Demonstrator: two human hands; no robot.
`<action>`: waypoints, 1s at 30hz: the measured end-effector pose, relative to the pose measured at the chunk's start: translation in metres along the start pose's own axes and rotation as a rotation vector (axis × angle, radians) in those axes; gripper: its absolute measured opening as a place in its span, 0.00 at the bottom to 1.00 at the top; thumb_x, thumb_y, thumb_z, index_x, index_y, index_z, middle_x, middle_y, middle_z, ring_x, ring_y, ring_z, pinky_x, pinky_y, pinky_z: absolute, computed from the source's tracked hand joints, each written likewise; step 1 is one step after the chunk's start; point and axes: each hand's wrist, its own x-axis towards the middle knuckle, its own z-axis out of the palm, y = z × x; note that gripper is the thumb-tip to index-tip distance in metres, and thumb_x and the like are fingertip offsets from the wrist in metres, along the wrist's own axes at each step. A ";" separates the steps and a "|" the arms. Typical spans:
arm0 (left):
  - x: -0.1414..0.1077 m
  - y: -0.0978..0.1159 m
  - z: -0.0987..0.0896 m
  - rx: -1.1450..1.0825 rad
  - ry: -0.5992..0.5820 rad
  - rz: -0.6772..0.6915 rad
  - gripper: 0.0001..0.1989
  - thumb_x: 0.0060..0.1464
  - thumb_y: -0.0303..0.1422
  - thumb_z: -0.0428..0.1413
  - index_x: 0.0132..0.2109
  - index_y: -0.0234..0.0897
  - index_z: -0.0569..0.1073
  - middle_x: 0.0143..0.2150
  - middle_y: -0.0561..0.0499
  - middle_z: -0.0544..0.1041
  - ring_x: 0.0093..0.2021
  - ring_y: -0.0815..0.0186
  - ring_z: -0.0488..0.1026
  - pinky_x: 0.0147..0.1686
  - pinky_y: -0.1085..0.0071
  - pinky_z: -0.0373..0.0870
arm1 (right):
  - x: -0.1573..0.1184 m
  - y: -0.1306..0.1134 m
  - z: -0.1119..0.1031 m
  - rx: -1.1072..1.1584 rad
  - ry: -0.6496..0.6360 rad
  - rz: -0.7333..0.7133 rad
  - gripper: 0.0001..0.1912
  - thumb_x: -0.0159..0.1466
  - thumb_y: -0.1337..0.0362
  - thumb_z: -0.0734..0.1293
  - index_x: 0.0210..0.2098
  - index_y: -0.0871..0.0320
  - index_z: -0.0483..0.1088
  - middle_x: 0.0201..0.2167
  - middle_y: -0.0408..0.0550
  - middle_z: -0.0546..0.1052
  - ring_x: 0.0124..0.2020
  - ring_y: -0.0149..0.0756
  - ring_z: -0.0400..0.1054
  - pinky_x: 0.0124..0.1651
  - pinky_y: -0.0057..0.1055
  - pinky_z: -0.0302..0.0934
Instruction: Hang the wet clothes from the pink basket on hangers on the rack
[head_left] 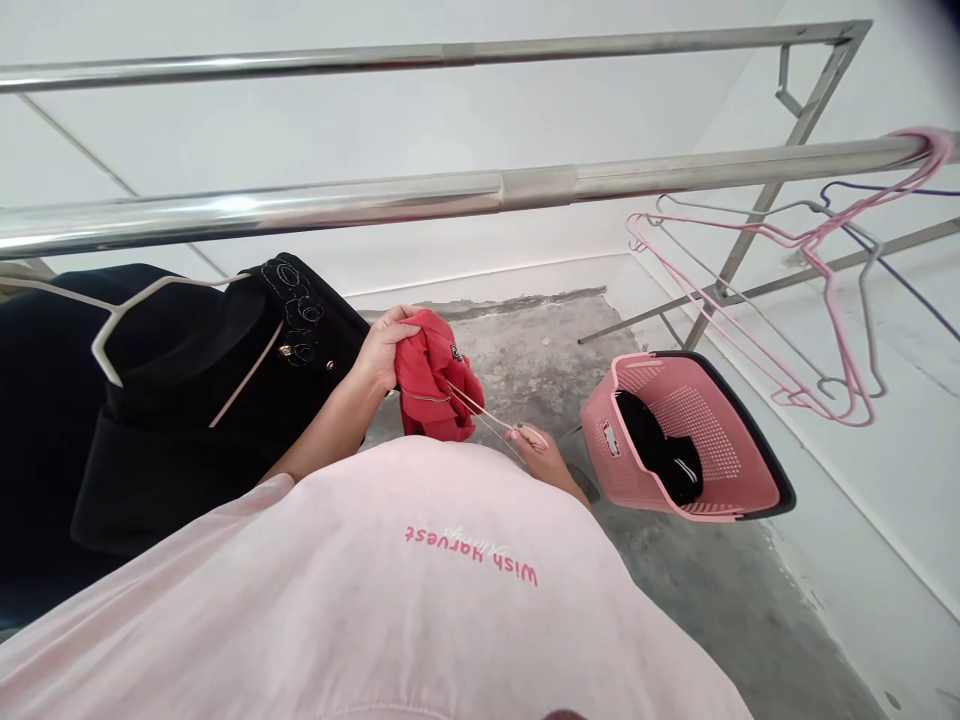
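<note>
My left hand (386, 348) is closed on the upper left edge of a bunched red garment (435, 375), which has a small dark label and a thin zip-like line across it. My right hand (538, 452), lower and to the right, is closed round a thin pale clothes hanger (480, 408). The hanger's narrow arms run leftward into the red cloth, where their far ends are hidden. Beside my left forearm hangs a black garment (187, 400) with beaded trim, on a cream hanger (142, 295).
Two metal rails (337, 205) of a drying rack cross in front of me. Pink hangers (829, 270) and a grey one (874, 300) hang at the right. Below them a pink basket (622, 450) holds black cloth (660, 450). Concrete floor (540, 350) lies beneath.
</note>
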 end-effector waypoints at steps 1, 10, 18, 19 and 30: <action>0.001 0.000 -0.001 0.004 -0.003 0.001 0.12 0.34 0.26 0.62 0.32 0.33 0.72 0.32 0.52 0.76 0.31 0.68 0.72 0.36 0.70 0.69 | -0.001 0.000 -0.004 -0.008 0.002 0.006 0.18 0.63 0.51 0.59 0.30 0.57 0.71 0.26 0.46 0.71 0.32 0.35 0.62 0.35 0.29 0.56; 0.013 -0.008 0.004 0.012 0.002 -0.060 0.12 0.34 0.27 0.62 0.31 0.34 0.72 0.29 0.53 0.75 0.29 0.68 0.71 0.36 0.70 0.69 | -0.038 -0.020 -0.062 -0.100 0.153 0.046 0.17 0.65 0.52 0.59 0.31 0.56 0.71 0.30 0.46 0.73 0.32 0.35 0.63 0.35 0.29 0.55; 0.021 -0.022 0.029 0.034 -0.032 -0.096 0.11 0.35 0.26 0.60 0.32 0.34 0.72 0.30 0.53 0.74 0.29 0.67 0.70 0.33 0.71 0.68 | -0.018 -0.025 -0.040 -0.142 0.014 0.000 0.16 0.66 0.53 0.59 0.32 0.56 0.71 0.28 0.44 0.72 0.29 0.34 0.63 0.33 0.28 0.53; 0.023 -0.024 0.030 0.024 -0.016 -0.092 0.11 0.36 0.26 0.59 0.32 0.35 0.72 0.30 0.53 0.74 0.29 0.68 0.70 0.33 0.71 0.68 | -0.015 -0.021 -0.038 -0.162 0.017 0.011 0.16 0.66 0.53 0.59 0.32 0.56 0.71 0.28 0.44 0.73 0.29 0.34 0.63 0.33 0.28 0.53; 0.018 -0.022 0.048 -0.007 -0.173 -0.044 0.11 0.38 0.26 0.60 0.33 0.35 0.70 0.31 0.53 0.74 0.29 0.67 0.71 0.32 0.70 0.68 | 0.017 0.011 -0.019 -0.131 -0.024 0.089 0.16 0.61 0.50 0.62 0.28 0.56 0.70 0.23 0.42 0.68 0.27 0.31 0.58 0.29 0.26 0.51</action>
